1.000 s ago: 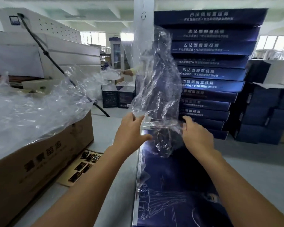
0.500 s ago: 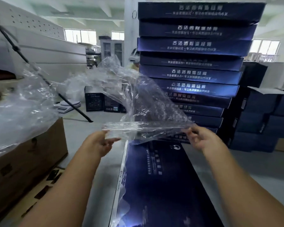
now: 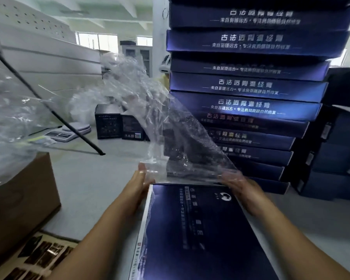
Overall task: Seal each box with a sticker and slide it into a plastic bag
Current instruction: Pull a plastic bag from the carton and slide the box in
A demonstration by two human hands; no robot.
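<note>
Left hand [image 3: 141,183] and right hand [image 3: 239,184] each pinch one side of the clear plastic bag [image 3: 178,142] mouth, stretched wide at far end of dark-blue box [image 3: 200,229] at 6 o'clock, so box can slide in.

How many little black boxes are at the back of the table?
2. The left box stands near the scale; the right box is beside it, by the bag. More may hide behind that bag.
</note>
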